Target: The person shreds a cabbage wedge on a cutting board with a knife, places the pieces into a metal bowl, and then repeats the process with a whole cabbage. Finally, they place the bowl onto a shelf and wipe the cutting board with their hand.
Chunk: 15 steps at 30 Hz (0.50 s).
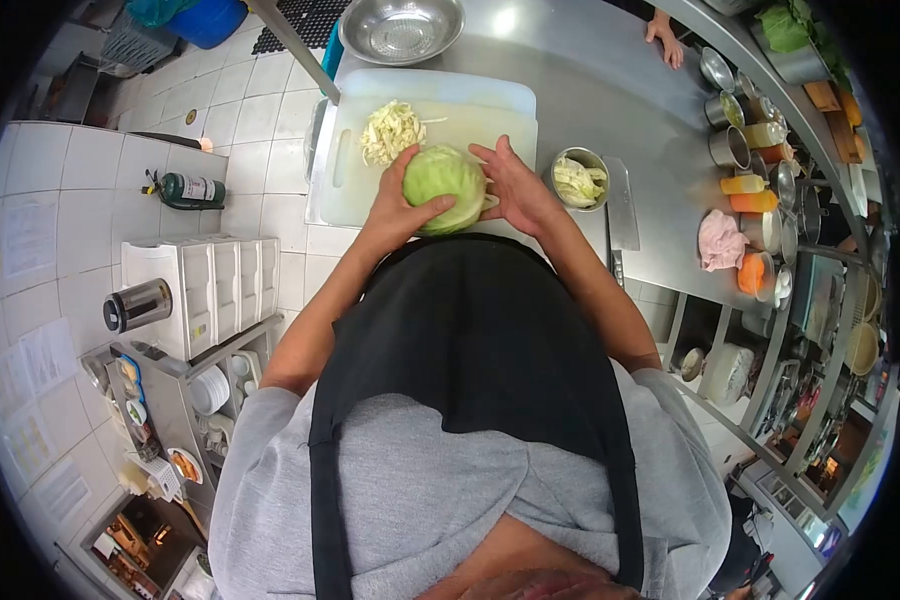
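Observation:
A round green cabbage (440,182) is at the near edge of the white cutting board (470,95). My left hand (402,203) grips its left side, with the thumb across its front. On its right side my right hand (518,188) has its fingers spread, close to the cabbage; whether the lower fingers touch it is hard to tell. A pile of shredded cabbage (392,132) lies on the board behind my left hand. To the right of the board, a metal bowl (579,179) holds cabbage pieces, and a cleaver (621,205) lies beside it.
A metal colander (401,28) stands behind the board. Another person's hand (664,40) rests on the far part of the steel counter (610,95). Along the right are metal containers, sauce bottles (753,202) and a pink cloth (721,240).

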Motion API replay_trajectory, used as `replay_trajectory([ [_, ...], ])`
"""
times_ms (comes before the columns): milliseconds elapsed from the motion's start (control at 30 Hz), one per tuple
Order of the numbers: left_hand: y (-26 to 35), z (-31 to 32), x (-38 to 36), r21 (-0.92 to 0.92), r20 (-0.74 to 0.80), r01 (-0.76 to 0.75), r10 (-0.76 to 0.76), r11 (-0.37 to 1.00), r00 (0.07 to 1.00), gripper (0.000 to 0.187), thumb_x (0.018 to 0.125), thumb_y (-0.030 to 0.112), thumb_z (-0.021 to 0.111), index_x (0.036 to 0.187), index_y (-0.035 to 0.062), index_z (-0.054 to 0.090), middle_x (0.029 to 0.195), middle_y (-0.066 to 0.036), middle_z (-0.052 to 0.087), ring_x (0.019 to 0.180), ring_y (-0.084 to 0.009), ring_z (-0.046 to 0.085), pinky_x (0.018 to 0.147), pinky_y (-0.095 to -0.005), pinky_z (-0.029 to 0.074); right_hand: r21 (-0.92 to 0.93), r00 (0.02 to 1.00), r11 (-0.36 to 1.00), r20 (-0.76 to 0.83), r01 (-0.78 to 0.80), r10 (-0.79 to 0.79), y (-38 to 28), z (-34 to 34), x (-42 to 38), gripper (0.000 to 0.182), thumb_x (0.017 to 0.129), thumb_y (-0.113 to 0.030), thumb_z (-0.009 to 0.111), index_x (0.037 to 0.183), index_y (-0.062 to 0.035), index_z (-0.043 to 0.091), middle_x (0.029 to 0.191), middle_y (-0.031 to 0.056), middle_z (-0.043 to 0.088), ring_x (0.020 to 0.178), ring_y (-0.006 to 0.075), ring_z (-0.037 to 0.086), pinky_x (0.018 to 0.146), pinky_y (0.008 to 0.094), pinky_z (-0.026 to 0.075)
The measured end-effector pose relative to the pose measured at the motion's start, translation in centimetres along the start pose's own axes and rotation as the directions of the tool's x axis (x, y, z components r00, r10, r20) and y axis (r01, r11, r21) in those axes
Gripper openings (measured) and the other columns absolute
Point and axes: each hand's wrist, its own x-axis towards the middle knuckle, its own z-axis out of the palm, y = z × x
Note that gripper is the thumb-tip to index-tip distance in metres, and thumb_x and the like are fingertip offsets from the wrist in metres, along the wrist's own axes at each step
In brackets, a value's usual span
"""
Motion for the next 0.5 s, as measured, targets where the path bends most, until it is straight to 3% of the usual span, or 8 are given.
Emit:
replay_trajectory([
  [33,-0.7,-0.1,0.0,0.003,0.005,0.002,-0.002,1.000,1.000,0.112,0.091,0.043,0.095,0.175,0.0042,0.031,0.163,-0.024,0.048,0.151,-0.0335,0.051,0.127,-0.0423,0.042,-0.046,0.997,0.999,0.077,0.008,-0.005,0.0,-0.4,0.1,0.103,0.108,-0.086,0.037,0.177,-0.0105,0.032,0.183,0.0205,0.024,0.166,0.0403,0.032,0.124,0.0655,0.041],
  [100,-1.2,-0.4,-0.1,-0.251,0.030,0.083,-0.078,0.964,0.996,0.115,0.084,0.039,0.101,0.171,0.0028,0.036,0.161,-0.024,0.048,0.151,-0.0333,0.050,0.126,-0.0435,0.043,-0.080,0.989,0.997,0.149,0.022,-0.010,0.3,-0.8,-0.2,0.104,0.107,-0.087,0.036,0.179,-0.0121,0.029,0.185,0.0212,0.018,0.167,0.0419,0.028,0.123,0.0674,0.041],
  [200,-1.4,-0.2,-0.2,-0.273,0.023,0.048,-0.043,0.961,0.999,0.114,0.084,0.035,0.101,0.170,0.0003,0.036,0.158,-0.024,0.052,0.147,-0.0323,0.055,0.123,-0.0428,0.047,-0.246,0.995,0.966,0.069,0.083,-0.068,0.3,-1.4,-0.8,0.100,0.108,-0.084,0.041,0.179,-0.0144,0.029,0.181,0.0200,0.028,0.161,0.0399,0.038,0.122,0.0620,0.044],
  [267,-0.4,0.1,-0.6,-0.352,0.031,0.069,-0.062,0.933,0.998,0.113,0.084,0.034,0.101,0.170,-0.0007,0.036,0.155,-0.023,0.055,0.144,-0.0317,0.058,0.120,-0.0418,0.050,-0.486,0.994,0.868,0.092,0.102,-0.066,0.2,-1.9,-2.2,0.094,0.111,-0.077,0.048,0.179,-0.0154,0.028,0.176,0.0185,0.038,0.154,0.0378,0.048,0.119,0.0551,0.049],
  [300,0.5,0.3,-0.7,-0.433,0.038,0.091,-0.082,0.897,0.996,0.113,0.084,0.033,0.101,0.169,-0.0017,0.037,0.153,-0.023,0.058,0.140,-0.0311,0.061,0.117,-0.0408,0.052,-0.479,0.994,0.871,0.083,0.106,-0.075,0.4,-1.6,-2.8,0.094,0.111,-0.077,0.048,0.179,-0.0154,0.028,0.176,0.0185,0.038,0.154,0.0378,0.048,0.119,0.0551,0.049],
  [367,1.3,0.5,-0.3,-0.397,0.027,0.122,-0.122,0.910,0.992,0.111,0.084,0.033,0.101,0.169,-0.0018,0.038,0.151,-0.022,0.060,0.138,-0.0297,0.062,0.115,-0.0395,0.054,-0.375,0.997,0.926,0.074,0.040,-0.012,0.6,-0.8,-3.8,0.088,0.112,-0.069,0.053,0.178,-0.0148,0.030,0.172,0.0171,0.044,0.148,0.0356,0.056,0.115,0.0497,0.051],
  [433,2.2,0.1,-0.1,-0.356,0.016,0.156,-0.161,0.921,0.987,0.110,0.084,0.033,0.101,0.168,-0.0018,0.039,0.150,-0.022,0.062,0.136,-0.0284,0.064,0.113,-0.0382,0.056,-0.254,0.992,0.963,0.105,0.087,-0.062,1.8,-1.1,-2.9,0.089,0.112,-0.070,0.054,0.178,-0.0143,0.031,0.172,0.0164,0.044,0.146,0.0352,0.057,0.115,0.0483,0.052],
  [500,4.6,-0.9,0.4,-0.064,-0.029,0.081,-0.083,0.995,0.996,0.109,0.084,0.038,0.100,0.168,-0.0004,0.042,0.149,-0.024,0.062,0.135,-0.0310,0.065,0.112,-0.0409,0.056,-0.061,0.974,0.993,0.206,0.105,-0.091,1.9,-1.7,-2.3,0.093,0.111,-0.071,0.055,0.178,-0.0134,0.029,0.172,0.0136,0.045,0.142,0.0335,0.062,0.114,0.0441,0.052],
])
